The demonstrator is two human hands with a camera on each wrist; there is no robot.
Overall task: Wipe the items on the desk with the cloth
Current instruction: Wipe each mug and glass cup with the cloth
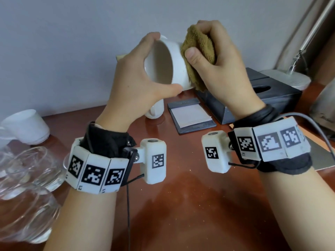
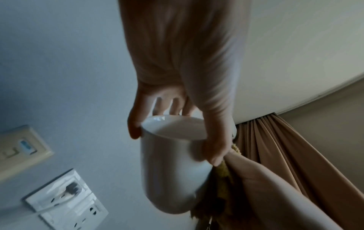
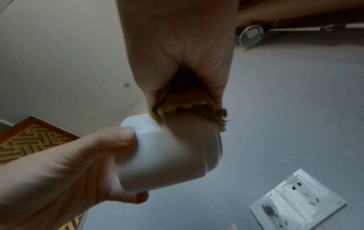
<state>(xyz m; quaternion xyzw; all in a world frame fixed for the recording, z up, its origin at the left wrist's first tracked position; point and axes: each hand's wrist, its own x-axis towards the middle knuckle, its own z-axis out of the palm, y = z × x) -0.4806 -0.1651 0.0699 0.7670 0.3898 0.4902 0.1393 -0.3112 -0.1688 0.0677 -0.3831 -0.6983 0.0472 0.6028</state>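
Item: white glazed ceramic mug (image 1: 174, 64), lifted clear of the reddish-brown wooden tabletop (image 1: 181, 196), tipped on its side with the mouth facing the person.

Holder: left hand (image 1: 132, 78), curled round the rim end, fingers over the top edge and thumb under the lower wall.

Tool: mustard-yellow terry cloth (image 1: 197, 51), bunched in the right hand (image 1: 223, 69), whose fingers and thumb clench it. The cloth lies against the mug's outer wall toward the base; the right wrist view shows it wrapped over that end.

Step in hand, as judged: wiping the mug's outside.

Handling notes: The glazed wall will likely be slippery, so the left hand's grasp at the rim should stay firm while the cloth presses. Turning the mug against the cloth would cover the whole wall; the base and the inside should follow. The handle is not visible here.

Also on the tabletop: second white mug (image 1: 155, 109), white cup (image 1: 27, 125), clear glass vessels (image 1: 27, 178), black notepad holder (image 1: 190, 116), black tissue box (image 1: 253, 95). These appear to await wiping.
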